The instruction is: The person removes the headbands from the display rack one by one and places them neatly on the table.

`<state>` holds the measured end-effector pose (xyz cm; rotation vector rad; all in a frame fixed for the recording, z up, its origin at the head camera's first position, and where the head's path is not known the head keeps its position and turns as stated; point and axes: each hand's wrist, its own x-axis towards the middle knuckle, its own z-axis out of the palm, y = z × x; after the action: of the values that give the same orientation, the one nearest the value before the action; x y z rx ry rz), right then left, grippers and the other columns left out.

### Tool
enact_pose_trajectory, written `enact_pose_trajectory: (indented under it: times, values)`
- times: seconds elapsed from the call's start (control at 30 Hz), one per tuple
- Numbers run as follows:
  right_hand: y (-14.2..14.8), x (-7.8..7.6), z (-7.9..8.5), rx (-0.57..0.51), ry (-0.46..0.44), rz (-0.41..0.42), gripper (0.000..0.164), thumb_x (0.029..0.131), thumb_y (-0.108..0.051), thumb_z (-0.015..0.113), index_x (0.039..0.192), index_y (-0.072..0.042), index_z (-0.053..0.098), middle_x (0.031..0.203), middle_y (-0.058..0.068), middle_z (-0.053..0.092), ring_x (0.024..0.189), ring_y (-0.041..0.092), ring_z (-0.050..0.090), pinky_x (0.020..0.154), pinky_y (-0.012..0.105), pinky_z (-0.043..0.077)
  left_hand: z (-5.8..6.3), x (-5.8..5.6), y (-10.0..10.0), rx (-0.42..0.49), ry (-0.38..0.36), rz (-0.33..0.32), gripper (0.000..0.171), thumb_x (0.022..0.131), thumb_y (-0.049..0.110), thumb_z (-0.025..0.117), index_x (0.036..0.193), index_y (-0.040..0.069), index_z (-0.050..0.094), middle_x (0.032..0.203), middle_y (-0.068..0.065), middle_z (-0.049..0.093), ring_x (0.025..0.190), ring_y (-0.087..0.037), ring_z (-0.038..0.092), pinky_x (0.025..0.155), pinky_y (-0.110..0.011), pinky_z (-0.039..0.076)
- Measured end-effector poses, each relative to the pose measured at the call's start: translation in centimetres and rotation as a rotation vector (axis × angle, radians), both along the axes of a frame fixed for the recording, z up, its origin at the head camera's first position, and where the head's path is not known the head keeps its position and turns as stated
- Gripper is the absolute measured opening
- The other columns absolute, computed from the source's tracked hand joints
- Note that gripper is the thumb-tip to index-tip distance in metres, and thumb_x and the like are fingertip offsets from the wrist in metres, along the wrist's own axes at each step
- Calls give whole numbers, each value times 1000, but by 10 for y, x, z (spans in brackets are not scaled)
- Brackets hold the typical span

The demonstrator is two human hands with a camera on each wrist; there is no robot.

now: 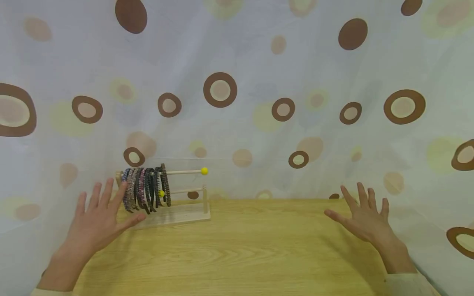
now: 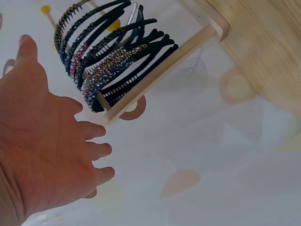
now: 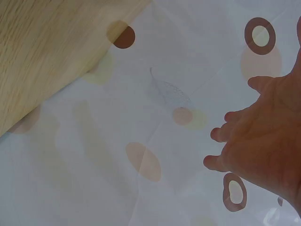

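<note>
Several sparkly headbands (image 1: 142,189) hang side by side on a wooden rack (image 1: 189,213) at the table's back left. They are dark, with silver, pink and bronze stones, as the left wrist view shows of the headbands (image 2: 108,52). My left hand (image 1: 97,224) is held up beside the rack with its fingers spread, overlapping the rack's left end in the head view. Over the table's right side my right hand (image 1: 366,220) is raised, fingers apart and nothing in it.
The rack's upper bar ends in a yellow ball (image 1: 204,171), and a second yellow ball (image 1: 161,193) shows among the headbands. Behind the light wooden table (image 1: 237,255) hangs a pale curtain (image 1: 244,127) with brown rings and spots, which also lines both sides.
</note>
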<state>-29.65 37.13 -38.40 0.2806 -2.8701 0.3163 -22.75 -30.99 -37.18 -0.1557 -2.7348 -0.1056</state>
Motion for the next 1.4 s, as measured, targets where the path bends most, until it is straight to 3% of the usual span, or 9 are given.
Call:
enact_pose_trajectory:
  times: [0.17, 0.3, 0.43, 0.57, 0.87, 1.03, 1.13, 1.3, 1.4]
  values:
    - [-3, -9, 1, -17, 91, 19, 96, 98, -65, 53, 165, -12, 11, 163, 32, -7, 144, 58, -10, 102, 84, -16, 2, 1, -1, 10, 9, 2, 109, 91, 77, 52, 165, 12, 7, 165, -30, 5, 147, -55, 3, 114, -73, -10]
    - [-14, -15, 4, -68, 209, 41, 87, 99, -60, 57, 160, -5, 28, 157, 34, 21, 140, 59, 16, 105, 83, 5, 5, -8, -7, 64, 58, -28, 101, 97, 68, 53, 165, 9, 7, 161, -34, 15, 142, -59, 14, 111, -77, 6]
    - [-38, -18, 8, -159, 311, 96, 70, 100, -51, 61, 145, 1, 51, 142, 30, 48, 123, 53, 44, 99, 76, 31, 8, -29, -18, 278, 73, -101, 84, 108, 51, 46, 163, 1, 7, 156, -40, 18, 137, -63, 21, 106, -79, 21]
    - [-70, -20, 11, -250, 373, 159, 50, 100, -42, 64, 128, 0, 67, 128, 23, 63, 116, 47, 54, 96, 70, 40, 3, -52, -25, 514, 40, -167, 70, 113, 36, 35, 161, -5, 6, 153, -42, 22, 133, -63, 29, 103, -79, 29]
    - [-144, -33, 15, -380, 328, 264, 40, 101, -43, 63, 114, -8, 76, 119, 12, 70, 121, 38, 55, 101, 65, 43, -25, -65, -18, 830, 49, -222, 63, 113, 28, 39, 164, 5, 11, 156, -32, 31, 136, -56, 35, 104, -73, 37]
    - [-176, -36, 23, -458, 264, 283, 44, 101, -48, 61, 119, -11, 75, 124, 8, 68, 124, 35, 54, 103, 62, 44, -27, -73, -5, 967, 47, -289, 59, 113, 24, 39, 165, 12, 13, 156, -30, 31, 138, -51, 36, 107, -67, 40]
    - [-194, -37, 25, -499, 226, 292, 47, 101, -53, 59, 122, -14, 74, 128, 7, 66, 126, 33, 54, 103, 61, 45, -25, -78, 3, 1051, 9, -354, 58, 113, 19, 37, 166, 15, 12, 156, -30, 30, 137, -47, 39, 104, -50, 50]
    - [-221, -38, 24, -519, 202, 341, 47, 101, -54, 58, 122, -14, 74, 126, 3, 67, 124, 29, 56, 103, 55, 48, -29, -82, 14, 1063, -6, -384, 63, 111, 10, 42, 166, 18, 14, 154, -30, 32, 135, -48, 41, 86, -17, 55]
    - [-234, -38, 24, -528, 216, 376, 44, 101, -49, 61, 122, -12, 74, 122, 3, 69, 119, 27, 59, 101, 52, 50, -34, -83, 20, 1030, 34, -372, 65, 108, 5, 48, 165, 18, 19, 152, -30, 37, 134, -49, 43, 83, -14, 55]
